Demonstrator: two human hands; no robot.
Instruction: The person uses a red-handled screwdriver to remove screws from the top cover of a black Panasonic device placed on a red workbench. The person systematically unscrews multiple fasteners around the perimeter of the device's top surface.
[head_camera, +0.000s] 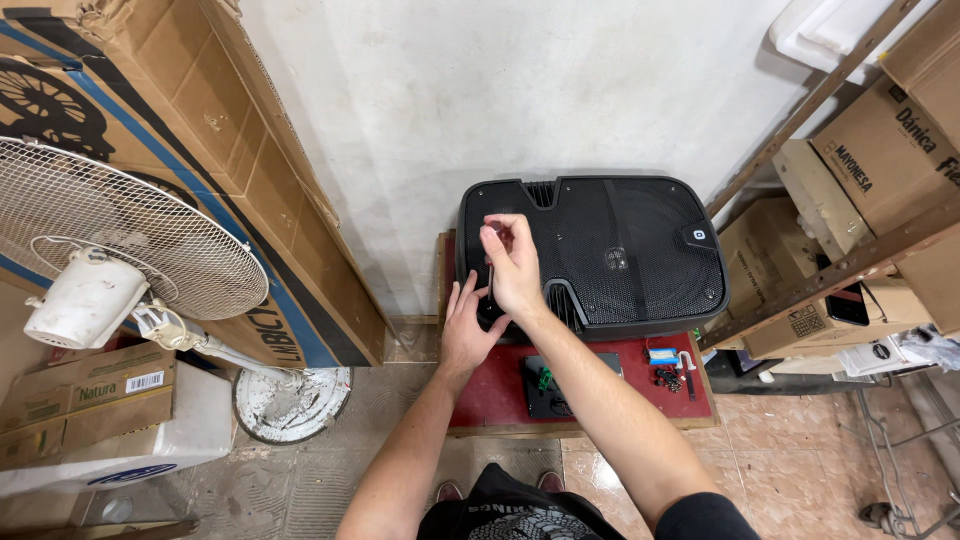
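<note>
A large black speaker cabinet (620, 250) lies on its side on a low red table (495, 390), its mesh grille facing up. My right hand (512, 265) hovers over the speaker's left end with thumb and fingers pinched together; I cannot tell if something small sits between them. My left hand (466, 325) rests flat against the speaker's lower left corner with its fingers spread. On the red tabletop lie a black panel with green wiring (548, 385), a small blue part (662, 356) and several dark screws (668, 378).
A white pedestal fan (120, 260) stands on the left, its round base (290, 400) on the floor. Large cardboard boxes (200, 130) lean against the white wall behind it. At the right a metal shelf (850, 220) holds more boxes. Tiled floor lies beyond the table.
</note>
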